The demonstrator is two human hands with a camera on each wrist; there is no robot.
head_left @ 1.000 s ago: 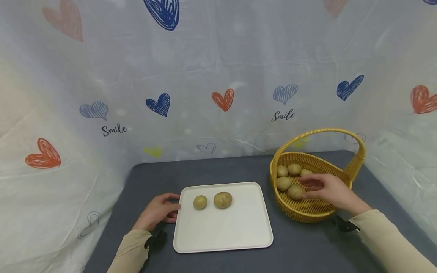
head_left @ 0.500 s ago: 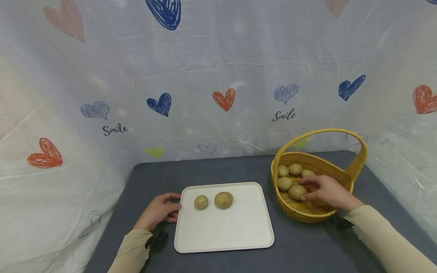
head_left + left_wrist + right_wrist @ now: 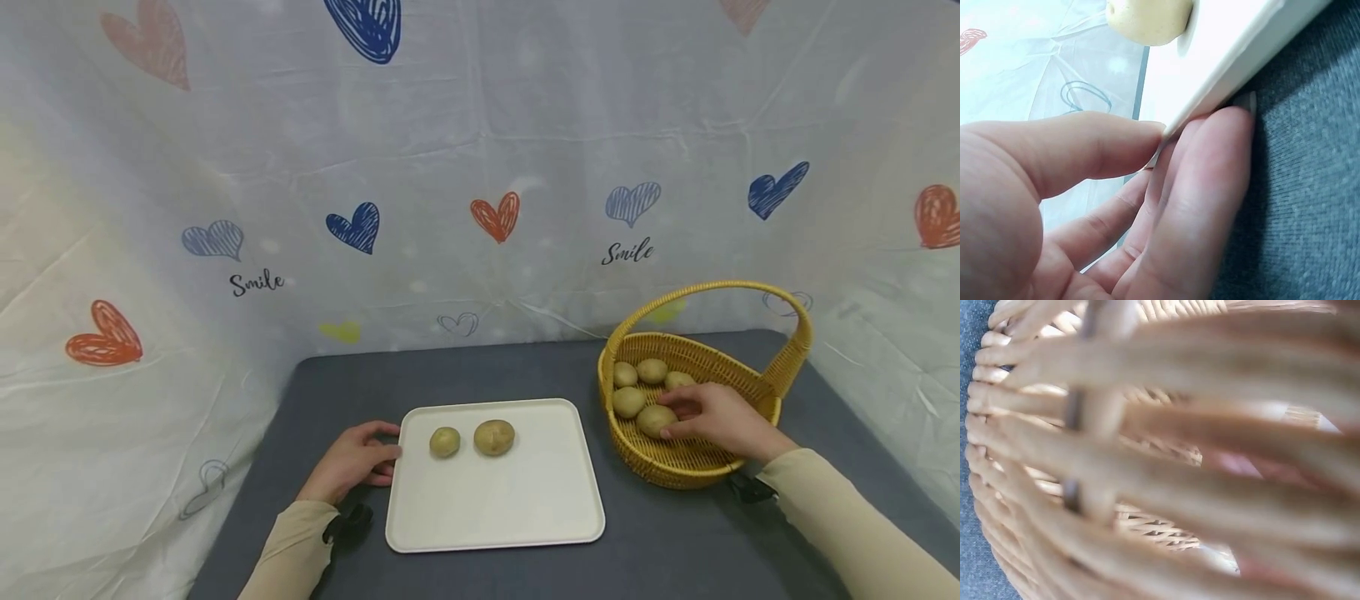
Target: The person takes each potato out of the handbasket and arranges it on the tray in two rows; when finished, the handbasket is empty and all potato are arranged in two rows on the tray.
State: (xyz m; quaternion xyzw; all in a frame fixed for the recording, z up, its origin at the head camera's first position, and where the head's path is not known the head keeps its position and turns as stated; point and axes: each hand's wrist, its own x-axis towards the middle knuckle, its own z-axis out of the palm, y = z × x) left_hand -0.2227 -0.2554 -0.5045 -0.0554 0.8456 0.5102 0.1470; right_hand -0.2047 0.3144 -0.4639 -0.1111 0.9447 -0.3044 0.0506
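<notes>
My left hand (image 3: 352, 461) pinches the left edge of a white rectangular tray (image 3: 495, 508). The left wrist view has the thumb (image 3: 1116, 147) on the rim and the other fingers against the side and underneath. On the tray lie a small potato (image 3: 445, 442) and a larger potato (image 3: 494, 437). My right hand (image 3: 720, 417) reaches into a yellow wicker basket (image 3: 675, 475), thumb and fingers around the right side of a potato (image 3: 656, 422). Several other potatoes lie by the basket's back and left. Blurred wicker wall (image 3: 1104, 469) covers most of the right wrist view, hiding the grip.
The basket's tall arched handle (image 3: 720, 286) rises over the right hand. A dark grey cloth-covered table (image 3: 480, 375) lies under everything. Behind stands a pale curtain (image 3: 420, 150) printed with hearts.
The right hand has drawn in slightly on the potato in the basket, its thumb and fingers closer around it. The left hand stays at the tray. The head view shifts slightly.
</notes>
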